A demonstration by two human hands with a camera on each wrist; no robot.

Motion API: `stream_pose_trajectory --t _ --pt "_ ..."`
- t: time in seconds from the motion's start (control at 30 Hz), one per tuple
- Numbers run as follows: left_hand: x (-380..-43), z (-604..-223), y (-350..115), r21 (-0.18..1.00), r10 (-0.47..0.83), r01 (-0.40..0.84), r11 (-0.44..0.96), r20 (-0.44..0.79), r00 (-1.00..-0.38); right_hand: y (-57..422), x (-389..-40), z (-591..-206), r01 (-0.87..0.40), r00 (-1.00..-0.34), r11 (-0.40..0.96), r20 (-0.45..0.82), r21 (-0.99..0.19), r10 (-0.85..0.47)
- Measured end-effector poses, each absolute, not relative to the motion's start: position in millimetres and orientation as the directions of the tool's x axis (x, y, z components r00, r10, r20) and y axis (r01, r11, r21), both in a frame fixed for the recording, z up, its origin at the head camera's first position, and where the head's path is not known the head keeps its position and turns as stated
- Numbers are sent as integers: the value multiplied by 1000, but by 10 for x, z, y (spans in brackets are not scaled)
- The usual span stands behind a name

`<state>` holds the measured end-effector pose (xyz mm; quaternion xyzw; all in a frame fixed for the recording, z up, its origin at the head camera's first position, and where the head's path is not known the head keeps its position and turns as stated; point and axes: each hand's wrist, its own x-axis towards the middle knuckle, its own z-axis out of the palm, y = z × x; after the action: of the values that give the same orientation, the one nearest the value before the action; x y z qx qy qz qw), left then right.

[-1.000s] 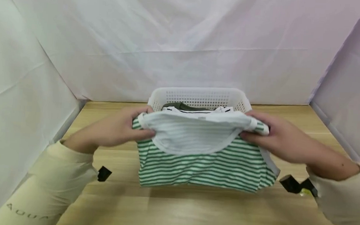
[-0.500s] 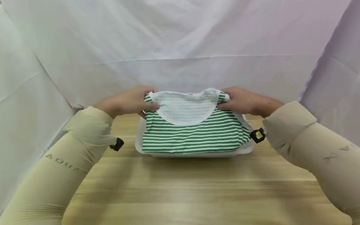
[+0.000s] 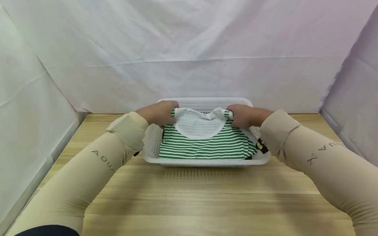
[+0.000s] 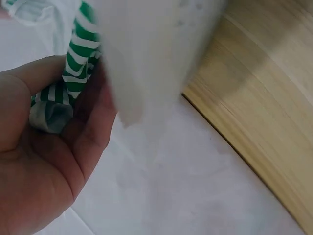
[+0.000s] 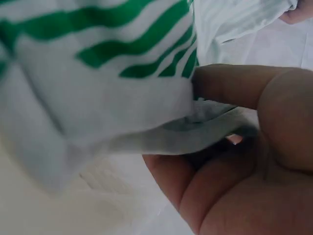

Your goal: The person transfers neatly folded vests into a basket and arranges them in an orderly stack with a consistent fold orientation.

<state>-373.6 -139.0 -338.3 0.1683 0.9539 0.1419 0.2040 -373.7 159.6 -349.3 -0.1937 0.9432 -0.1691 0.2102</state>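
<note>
A green-and-white striped shirt with a white neckline lies folded inside a white plastic basket, its collar end still lifted. My left hand pinches the shirt's left shoulder between thumb and fingers; the left wrist view shows the striped cloth caught there. At the other shoulder my right hand grips the fabric, and in the right wrist view the thumb presses on the striped edge with fingers beneath. Clothes lower in the basket are mostly hidden under the shirt.
The basket stands on a wooden table, close to the white cloth backdrop behind it. White side walls rise at left and right. The basket's perforated wall stands beside the left wrist.
Both hands have carried the striped shirt forward, away from the body, over the basket and then lowered it inside. The grip on both shoulders stays.
</note>
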Motion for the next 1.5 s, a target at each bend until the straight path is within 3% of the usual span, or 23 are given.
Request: stream_pose_trajectory --t 0.23,0.43,0.63,0.87,1.03,1.2,1.5 --pt "-3753 -3509 -1410 187 376 332 924 -301 -876 1519 -3638 -3496 -279 -881 911 -297 -305 -369" --pt "-3641 -3551 -1400 59 400 396 916 -158 -903 1517 -3419 -3444 -435 -861 894 -242 -105 -447" --pt "-3413 -3542 -1278 -141 440 443 885 -54 -896 1680 -3206 -3486 -513 -786 844 -309 -158 -536" --pt "-3218 -3629 -1142 -69 520 552 831 -253 -815 1975 -3076 -3637 -530 -761 834 -347 -155 -548" --pt "-3183 -3739 -1171 -70 456 501 863 -321 -830 2073 -3023 -3836 -538 -798 834 -243 -121 -551" --pt "-3180 -3840 -1244 -93 481 522 848 -280 -831 2081 -3018 -3963 -537 -831 843 -148 -36 -536" --pt "-3159 -3900 -1286 -158 552 562 812 -107 -827 2049 -3127 -4024 -559 -829 824 -87 91 -553"
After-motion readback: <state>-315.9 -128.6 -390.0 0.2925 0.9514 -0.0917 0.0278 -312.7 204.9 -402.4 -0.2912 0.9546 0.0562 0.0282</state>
